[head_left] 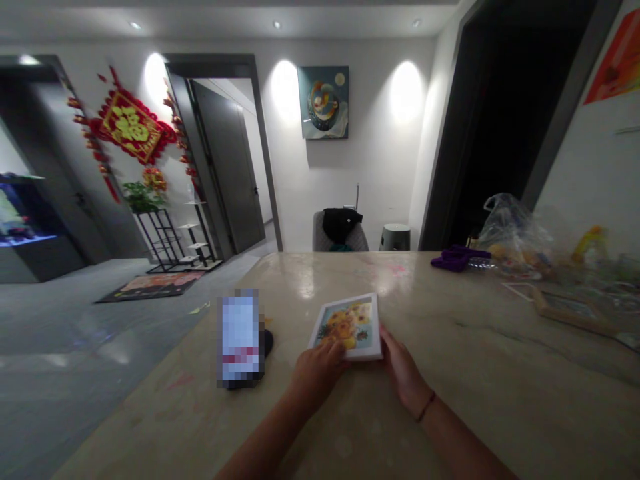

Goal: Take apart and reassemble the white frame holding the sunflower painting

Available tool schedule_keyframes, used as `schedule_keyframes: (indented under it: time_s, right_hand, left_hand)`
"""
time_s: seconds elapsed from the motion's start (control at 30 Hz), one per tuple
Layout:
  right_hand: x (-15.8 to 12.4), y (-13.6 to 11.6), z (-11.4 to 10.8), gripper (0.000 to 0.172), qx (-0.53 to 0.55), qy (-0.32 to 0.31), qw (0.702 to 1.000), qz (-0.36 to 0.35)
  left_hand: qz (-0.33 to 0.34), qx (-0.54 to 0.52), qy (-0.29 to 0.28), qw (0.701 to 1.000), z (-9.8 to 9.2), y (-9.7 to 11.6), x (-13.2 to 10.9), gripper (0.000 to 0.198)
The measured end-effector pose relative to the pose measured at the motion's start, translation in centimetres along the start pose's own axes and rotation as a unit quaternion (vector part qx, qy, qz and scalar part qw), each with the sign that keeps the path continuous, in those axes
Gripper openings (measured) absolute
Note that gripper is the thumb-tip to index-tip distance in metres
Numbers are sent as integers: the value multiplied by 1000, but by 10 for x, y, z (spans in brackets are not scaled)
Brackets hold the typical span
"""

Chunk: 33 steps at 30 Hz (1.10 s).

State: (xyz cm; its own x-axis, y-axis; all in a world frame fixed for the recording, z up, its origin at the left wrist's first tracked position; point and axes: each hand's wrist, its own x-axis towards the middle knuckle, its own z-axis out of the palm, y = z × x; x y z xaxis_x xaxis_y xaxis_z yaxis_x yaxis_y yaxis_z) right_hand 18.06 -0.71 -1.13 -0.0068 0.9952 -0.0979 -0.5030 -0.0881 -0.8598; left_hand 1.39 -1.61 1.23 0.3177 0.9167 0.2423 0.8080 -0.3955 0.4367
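Note:
A white picture frame point(376, 327) with a yellow sunflower print is tilted a little above the marble-look table point(480, 387). My left hand point(323, 363) grips its lower left corner, the fingers lying over the front of the picture. On the right edge, my right hand point(400, 363) presses against the side, its fingers partly hidden behind the frame. A dark band circles the right wrist. To the left of the frame, a phone point(241, 337) with a blurred-out bright screen leans on a dark stand.
Toward the right lie a purple cloth point(457, 258), a clear plastic bag point(517, 233) with things inside, and a wooden frame point(573, 312). Beyond the table's far edge stand a grey chair point(317, 233) and a round stool point(396, 237).

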Motion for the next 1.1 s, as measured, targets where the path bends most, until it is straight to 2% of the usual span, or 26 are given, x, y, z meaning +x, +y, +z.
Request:
schedule_keyframes:
  time_s: [0.1,0.2,0.27,0.37,0.43,0.5,0.6,0.7,0.77,0.87,1.0,1.1]
  right_hand:
    - [6,2,-7,49,-33,13,999,-19]
    - [7,5,-11,46,-51,45,997,-24]
    - [4,7,-8,43,-33,57,998,5]
    - [-3,9,1,42,-22,26,996,82]
    - [-5,9,4,44,-25,-3,995,92]
    - [-4,8,3,52,-23,-8,998,61]
    - [3,7,-8,63,-43,17,999,17]
    - [14,5,-23,58,-113,71,990,-39]
    - [19,4,-30,48,-156,112,976,-102]
    - [24,1,-38,37,-206,144,952,-175]
    - [21,-3,-39,44,-312,152,919,-188]
    - [11,-5,-33,52,-440,164,863,-188]
  left_hand:
    - [-26,-81,57,995,-3,1,-1,19]
    - [-68,-194,114,972,-9,5,-2,19]
    - [-111,-253,160,948,-11,7,0,22]
    - [-178,-347,212,896,-9,6,3,33]
    - [-208,-422,205,858,-5,5,5,38]
    - [-222,-486,181,826,0,4,7,38]
    - [-231,-547,155,790,0,1,9,41]
    - [-242,-577,146,766,-8,-7,12,43]
    - [-229,-583,115,771,-15,-14,14,46]
    - [-259,-554,36,791,-19,-22,15,44]
    - [-264,-491,-24,830,-8,-25,13,34]
    - [-287,-458,-34,841,6,-26,11,27]
